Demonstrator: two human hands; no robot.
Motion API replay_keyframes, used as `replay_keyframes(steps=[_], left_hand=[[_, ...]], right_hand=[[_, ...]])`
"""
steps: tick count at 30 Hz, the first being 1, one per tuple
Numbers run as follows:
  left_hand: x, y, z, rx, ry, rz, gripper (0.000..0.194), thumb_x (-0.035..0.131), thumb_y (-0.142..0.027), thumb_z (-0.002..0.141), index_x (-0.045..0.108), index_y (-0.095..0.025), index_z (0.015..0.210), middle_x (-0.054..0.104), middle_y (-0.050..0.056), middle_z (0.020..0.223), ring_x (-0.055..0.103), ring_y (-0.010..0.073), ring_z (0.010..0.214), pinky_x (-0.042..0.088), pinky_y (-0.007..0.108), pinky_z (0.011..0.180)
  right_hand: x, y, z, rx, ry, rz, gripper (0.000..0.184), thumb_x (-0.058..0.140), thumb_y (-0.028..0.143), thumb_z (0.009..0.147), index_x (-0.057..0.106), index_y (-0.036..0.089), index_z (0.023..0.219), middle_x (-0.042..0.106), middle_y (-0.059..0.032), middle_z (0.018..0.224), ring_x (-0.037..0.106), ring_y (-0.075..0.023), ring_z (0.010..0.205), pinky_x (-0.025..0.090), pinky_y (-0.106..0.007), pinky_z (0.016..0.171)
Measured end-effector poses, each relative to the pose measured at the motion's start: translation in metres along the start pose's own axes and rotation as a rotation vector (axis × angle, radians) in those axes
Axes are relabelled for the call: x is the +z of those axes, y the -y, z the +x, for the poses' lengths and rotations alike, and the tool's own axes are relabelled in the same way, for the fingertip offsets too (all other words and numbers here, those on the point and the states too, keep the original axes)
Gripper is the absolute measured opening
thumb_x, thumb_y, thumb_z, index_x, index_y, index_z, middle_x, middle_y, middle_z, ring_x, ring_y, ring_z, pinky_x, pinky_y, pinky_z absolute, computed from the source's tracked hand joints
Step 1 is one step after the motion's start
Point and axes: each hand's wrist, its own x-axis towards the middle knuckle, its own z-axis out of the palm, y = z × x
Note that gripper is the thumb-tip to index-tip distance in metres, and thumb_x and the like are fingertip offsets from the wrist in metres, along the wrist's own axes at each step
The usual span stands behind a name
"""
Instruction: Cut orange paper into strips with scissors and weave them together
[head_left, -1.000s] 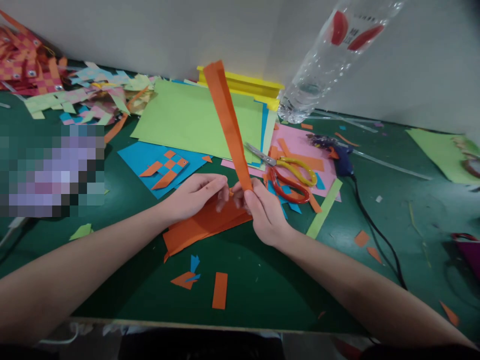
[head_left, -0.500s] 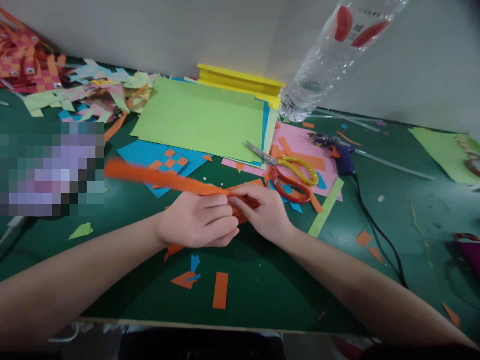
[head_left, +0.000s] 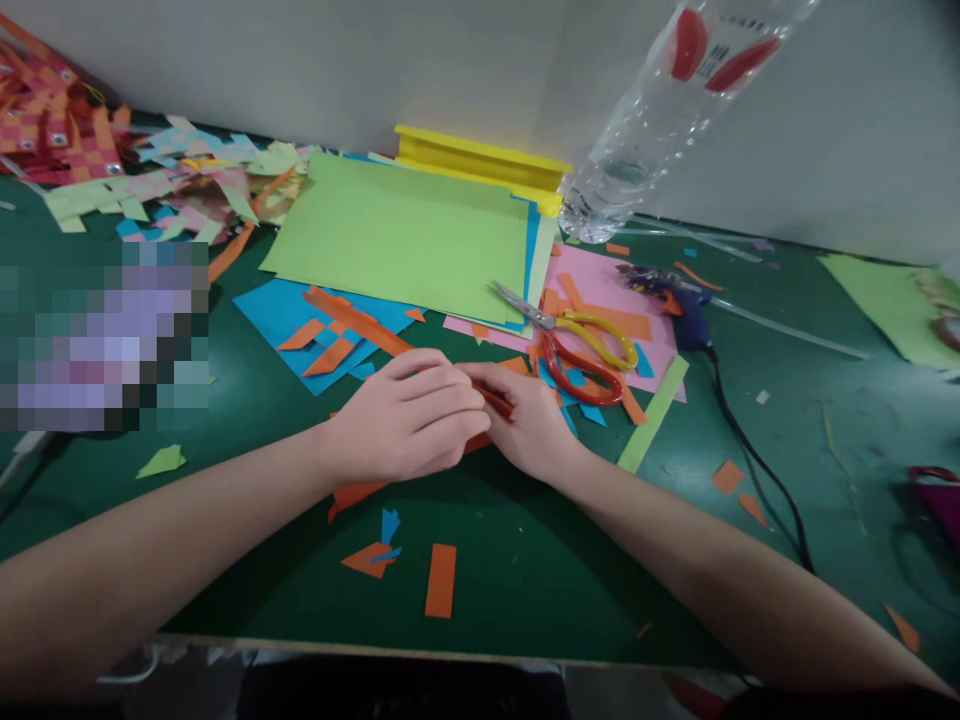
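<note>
An orange paper strip [head_left: 365, 322] slants from over the blue paper down into my hands, its far end free. My left hand [head_left: 409, 420] is closed around its middle, the back of the hand hiding most of the grip. Close against it, my right hand [head_left: 532, 425] pinches the near end of the strip between thumb and fingers. Behind the strip, a woven blue and orange paper piece [head_left: 330, 345] lies on blue paper [head_left: 274, 310]. More orange paper [head_left: 360, 495] lies under my hands, partly covered.
Scissors [head_left: 592, 350] with yellow and red handles lie right of my hands, on pink paper [head_left: 660, 340]. A glue gun [head_left: 686, 310] trails a black cord. Green sheets [head_left: 405, 240] and a water bottle [head_left: 630, 150] are at the back. Paper scraps [head_left: 441, 580] dot the green table [head_left: 525, 560].
The strip's free end has swung from pointing left to lying up and away over the blue paper. My left hand has turned over and moved slightly right, against my right hand.
</note>
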Motion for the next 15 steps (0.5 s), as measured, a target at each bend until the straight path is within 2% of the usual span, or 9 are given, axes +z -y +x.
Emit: replay_keyframes(steps=[4,10,12,15], left_hand=[[0.0043,0.0012,-0.003,-0.099,0.029,0.065,0.016,0.053,-0.01,0.087,0.058,-0.02,0.097,0.073,0.002,0.091,0.066,0.0165,0.085,0.05,0.035,0.087],[0.0082,0.0021,-0.0062,-0.143,0.048,0.118,0.024,0.054,-0.007,0.085,0.057,-0.016,0.107,0.072,0.008,0.1,0.065,0.0206,0.093,0.049,0.039,0.091],[0.009,0.0024,-0.0066,-0.163,0.061,0.141,0.025,0.051,-0.007,0.086,0.056,-0.017,0.108,0.071,0.008,0.101,0.066,0.02,0.093,0.048,0.039,0.092],[0.0098,0.0028,-0.0073,-0.189,0.073,0.163,0.025,0.048,-0.007,0.088,0.055,-0.018,0.109,0.071,0.007,0.101,0.066,0.0185,0.091,0.045,0.039,0.094]], right_hand=[[-0.0006,0.0,-0.0006,-0.005,0.01,-0.013,0.026,0.052,0.017,0.086,0.065,0.02,0.109,0.075,-0.005,0.1,0.07,-0.0186,0.087,0.055,-0.032,0.076],[-0.0011,0.0019,0.0007,0.013,-0.019,-0.031,0.01,0.051,0.018,0.087,0.06,0.02,0.088,0.069,-0.0007,0.075,0.06,-0.0132,0.062,0.047,-0.026,0.058],[-0.0009,0.0019,0.0005,0.041,-0.014,-0.054,0.009,0.051,0.02,0.087,0.057,0.02,0.081,0.064,0.0005,0.068,0.057,-0.013,0.059,0.045,-0.026,0.055],[-0.0005,0.0017,-0.0001,0.066,-0.003,-0.069,0.011,0.051,0.02,0.086,0.054,0.021,0.076,0.063,0.0003,0.067,0.058,-0.0134,0.062,0.044,-0.026,0.056]])
